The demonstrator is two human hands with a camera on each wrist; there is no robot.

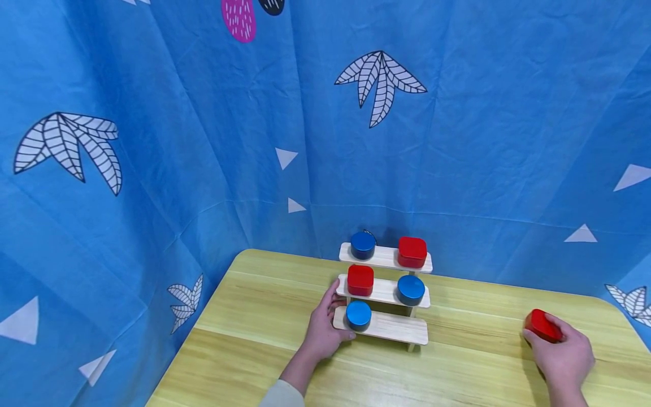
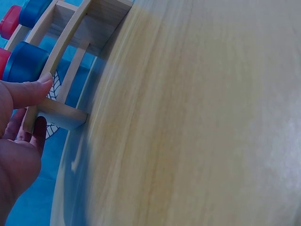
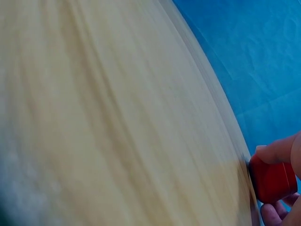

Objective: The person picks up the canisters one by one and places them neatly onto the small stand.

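A three-step wooden stand (image 1: 391,328) is on the table with red and blue lidded containers on its steps. My left hand (image 1: 325,330) grips the left end of the bottom step, thumb along its front edge; the left wrist view shows the fingers (image 2: 37,134) under that end. Right beside it on the bottom step sits a blue round container (image 1: 358,315). Far to the right, my right hand (image 1: 565,353) holds a red square container (image 1: 543,325) between thumb and fingers. In the right wrist view this red container is low, against the tabletop.
On the middle step are a red container (image 1: 360,280) at left and a blue one (image 1: 410,290) at right. The top step carries a blue container (image 1: 363,245) and a red one (image 1: 412,252). A blue patterned curtain (image 1: 483,169) hangs behind the wooden table (image 1: 244,328).
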